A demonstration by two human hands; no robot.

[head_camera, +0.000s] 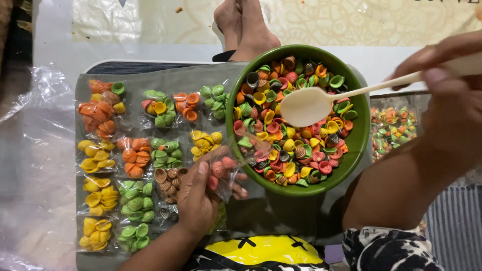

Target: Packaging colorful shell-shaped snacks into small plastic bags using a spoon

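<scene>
I see my left hand at about seven o'clock of the green bowl, fingers pinched around a small clear bag holding a few pink shell-shaped pieces, its mouth touching the bowl's rim. My right hand, at three o'clock, has its fingers closed on the handle of a cream spoon, whose empty scoop hovers over the mixed coloured shells filling the bowl. At nine o'clock, filled packets, sorted by colour, lie in rows on a grey mat.
</scene>
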